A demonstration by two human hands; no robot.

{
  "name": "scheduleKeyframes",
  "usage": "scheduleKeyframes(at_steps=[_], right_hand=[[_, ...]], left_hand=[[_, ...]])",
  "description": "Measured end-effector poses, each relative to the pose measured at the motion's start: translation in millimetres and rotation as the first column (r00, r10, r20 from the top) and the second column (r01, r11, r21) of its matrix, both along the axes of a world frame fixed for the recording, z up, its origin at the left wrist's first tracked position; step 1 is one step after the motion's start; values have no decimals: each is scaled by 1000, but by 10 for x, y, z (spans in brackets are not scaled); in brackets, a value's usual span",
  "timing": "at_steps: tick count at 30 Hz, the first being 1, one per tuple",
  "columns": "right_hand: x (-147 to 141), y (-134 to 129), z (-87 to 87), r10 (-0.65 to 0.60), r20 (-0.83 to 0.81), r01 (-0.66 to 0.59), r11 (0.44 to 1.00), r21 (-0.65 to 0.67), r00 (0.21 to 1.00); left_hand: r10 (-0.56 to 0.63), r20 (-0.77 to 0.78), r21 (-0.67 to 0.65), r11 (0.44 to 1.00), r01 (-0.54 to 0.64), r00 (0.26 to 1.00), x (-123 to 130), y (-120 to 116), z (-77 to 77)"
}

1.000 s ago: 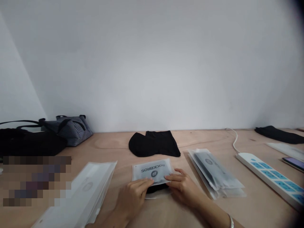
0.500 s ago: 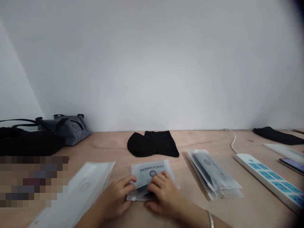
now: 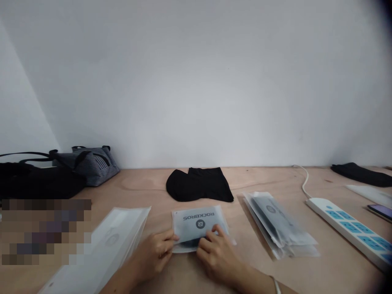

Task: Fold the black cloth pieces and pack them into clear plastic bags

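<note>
The left hand (image 3: 153, 254) and right hand (image 3: 217, 256) are clamping a frosted white plastic bag (image 3: 196, 223) printed "ROCKBROS", its dark contents showing only dimly through the film.

Printed pouch (image 3: 199, 223) lies mid-table on the plywood tabletop (image 3: 306, 269), pouch stack (image 3: 277, 224) to its right, another stack (image 3: 113, 241) left, folded cloth (image 3: 199, 185) behind, power strip (image 3: 346, 228) far right.

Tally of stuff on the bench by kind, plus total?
Pouch under left hand and right hand: 1
Pouch stacks, left and right: 2
Far-right pouch: 1
Black cloths: 2
Bags, black and striped: 2
Power strip: 1
Phone: 1
Total: 10 (stacks as one each; pixelated patch uncounted)
</note>
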State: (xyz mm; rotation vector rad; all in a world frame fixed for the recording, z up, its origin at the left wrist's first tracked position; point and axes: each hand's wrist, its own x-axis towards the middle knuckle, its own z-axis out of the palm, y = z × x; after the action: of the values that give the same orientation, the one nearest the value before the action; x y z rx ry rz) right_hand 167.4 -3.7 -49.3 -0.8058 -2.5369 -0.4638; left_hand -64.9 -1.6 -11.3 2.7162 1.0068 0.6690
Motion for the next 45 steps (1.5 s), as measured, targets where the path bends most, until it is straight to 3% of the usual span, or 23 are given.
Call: scheduleKeyframes(at_steps=[5,9,13,15,18,21,24,26,28,30,33,35,38,41,43,45], right_hand=[[687,-192,34,-161,-44,159,986,-49,986],[949,-336,112,-219,-29,215,970,-112,975],[879,-319,264,-208,-10,200,949,-243,978],[772,-248,344,-114,29,118,951,-285,993],[604,-110,397,25,117,21,928,-373,993],[491,4,339,65,135,-1,906,-424,989],[435,60,221,51,122,2,918,-396,991],[409,70,150,27,128,20,936,-351,991],[387,66,110,-10,134,49,957,-286,991],[370,49,107,-40,139,71,972,-225,990],[364,9,150,-64,149,91,980,-176,987],[382,-15,197,-100,133,120,981,-150,986],[465,-14,300,-231,68,236,967,-92,971],[647,52,443,-482,-35,482,876,-12,876],[813,121,519,-663,-91,667,745,26,743],[980,192,534,-815,-111,820,572,10,569]], left_hand=[[2,39,-29,1000,-1,999,11,1,33],[27,23,-82,996,-25,999,82,-35,56],[22,-12,6,1000,-21,1000,235,-95,74],[-15,-73,48,999,19,997,333,-109,54],[-8,-184,5,1000,10,983,445,-91,-32],[10,-220,-55,998,-23,975,461,-46,-142],[-12,-188,-102,995,-8,982,416,-9,-216],[-11,-112,-160,987,-7,994,383,9,-247],[70,34,-254,966,-59,997,358,36,-281],[234,240,-373,918,-133,942,338,82,-328],[464,502,-534,830,-160,730,318,177,-417],[524,587,-583,803,-128,617,311,229,-465],[531,599,-584,802,-128,599,314,252,-482],[543,509,-552,801,-231,668,324,222,-447],[558,452,-533,795,-291,696,329,203,-423],[559,425,-520,795,-313,712,332,197,-412]])
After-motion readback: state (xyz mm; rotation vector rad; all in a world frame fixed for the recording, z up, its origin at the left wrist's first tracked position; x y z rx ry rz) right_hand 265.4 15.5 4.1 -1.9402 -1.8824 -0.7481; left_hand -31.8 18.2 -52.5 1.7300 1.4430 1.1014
